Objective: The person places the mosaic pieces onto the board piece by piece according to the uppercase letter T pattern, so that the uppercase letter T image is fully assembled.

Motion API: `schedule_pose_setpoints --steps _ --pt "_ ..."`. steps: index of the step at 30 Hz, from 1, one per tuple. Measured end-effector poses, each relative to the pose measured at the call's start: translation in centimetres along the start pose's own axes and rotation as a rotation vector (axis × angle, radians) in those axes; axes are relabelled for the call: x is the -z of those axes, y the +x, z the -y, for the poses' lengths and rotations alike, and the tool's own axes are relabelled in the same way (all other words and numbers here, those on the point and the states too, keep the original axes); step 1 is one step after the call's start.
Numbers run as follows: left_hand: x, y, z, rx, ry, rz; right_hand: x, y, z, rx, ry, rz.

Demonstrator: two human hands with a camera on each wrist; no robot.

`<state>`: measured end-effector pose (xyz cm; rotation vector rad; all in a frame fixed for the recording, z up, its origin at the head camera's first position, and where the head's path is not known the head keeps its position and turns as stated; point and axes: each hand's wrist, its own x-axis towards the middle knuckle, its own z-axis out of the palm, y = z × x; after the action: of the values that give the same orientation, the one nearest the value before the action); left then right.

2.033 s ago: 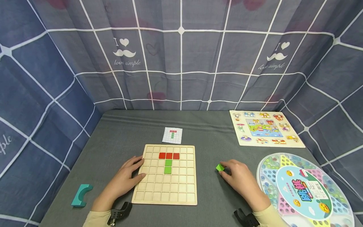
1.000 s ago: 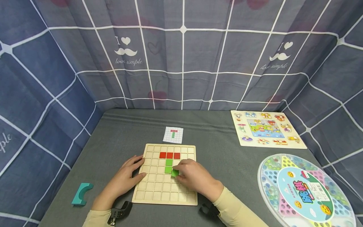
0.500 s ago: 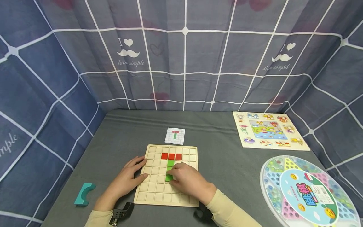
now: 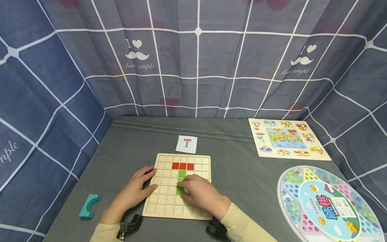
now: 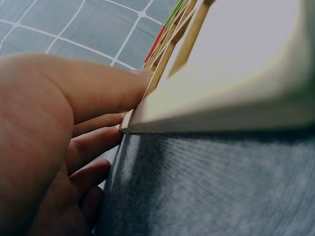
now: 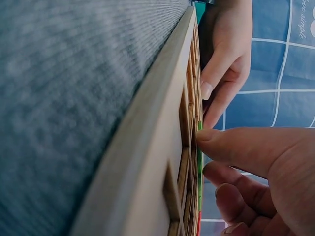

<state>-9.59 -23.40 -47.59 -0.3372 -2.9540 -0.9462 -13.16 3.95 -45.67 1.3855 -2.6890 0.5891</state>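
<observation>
A wooden grid board (image 4: 164, 210) lies on the grey cloth in front of me. Three red square blocks (image 4: 182, 166) form a row on it, with green square blocks (image 4: 181, 173) in a column below the middle one. My right hand (image 4: 202, 192) is over the board, its thumb and forefinger pinching the lowest green block (image 4: 179, 190) at that column's lower end; its fingers partly cover it. In the right wrist view, the thumb (image 6: 216, 140) sits against the green. My left hand (image 4: 136, 188) rests at the board's left edge, thumb (image 5: 123, 91) on the rim, fingers extended.
Behind the board lies a pattern card (image 4: 186, 144) with a red and green T. A teal arch block (image 4: 90, 206) is at left. On the right are a picture puzzle board (image 4: 255, 134) and a round game board (image 4: 282, 208). Patterned curtains (image 4: 211, 60) enclose the table.
My right hand has carried the green block from the cloth at right onto the board, below the other green ones. The left hand has stayed at the board's edge.
</observation>
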Motion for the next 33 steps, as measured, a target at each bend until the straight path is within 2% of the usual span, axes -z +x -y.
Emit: schedule_pose_setpoints --steps 10,18,33 --pt "-0.1 0.2 0.0 -0.010 0.002 -0.006 0.1 -0.6 -0.4 -0.015 0.002 -0.037" --pt "-0.2 0.2 0.1 -0.006 0.004 -0.001 0.5 -1.8 -1.2 -0.020 0.003 -0.081" --pt "0.0 0.0 0.0 -0.030 -0.001 0.000 1.8 -5.7 -4.8 -0.228 0.060 -0.107"
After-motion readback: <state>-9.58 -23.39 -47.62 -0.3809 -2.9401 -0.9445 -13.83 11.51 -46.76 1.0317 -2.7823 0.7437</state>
